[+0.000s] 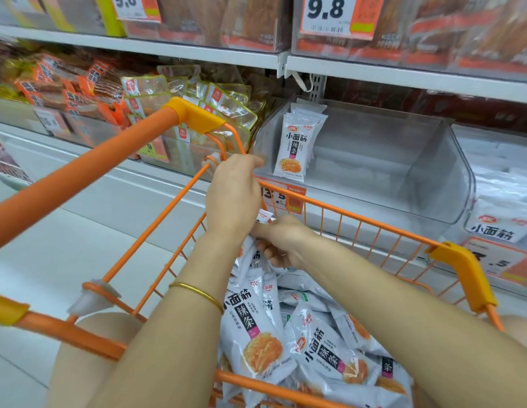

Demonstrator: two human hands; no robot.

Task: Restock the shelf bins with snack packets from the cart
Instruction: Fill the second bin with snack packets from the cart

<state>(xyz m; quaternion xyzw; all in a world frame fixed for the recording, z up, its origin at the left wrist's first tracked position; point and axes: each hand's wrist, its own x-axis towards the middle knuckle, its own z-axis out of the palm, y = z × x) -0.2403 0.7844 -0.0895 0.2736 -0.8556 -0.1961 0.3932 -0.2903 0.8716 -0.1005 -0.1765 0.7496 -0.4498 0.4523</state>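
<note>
From my remote seat I look down across the shelf (197,51), which fills the top half of the view with rows of snack bins. The orange cart (359,214) stands right against it, its handle running off to the lower left. Just beyond the cart's far rim is a clear bin (433,172), mostly bare, with a few white packets (294,148) standing upright against its left wall. The heap (324,348) of the same white packets lies loose in the cart basket, below both forearms. The left hand (232,195) is raised over the cart's far-left corner, its back towards me, its fingers (252,161) curled in; they seem to hold the top of a bundle (246,257) of packets, though the hand hides most of the grip. The right hand (285,240) is just below it and touching it, its fingers (271,254) curled round the same bundle from the right. A thin gold bangle (197,291) sits on the left forearm. An orange price tag (285,198) shows between the hands and the bin.
</note>
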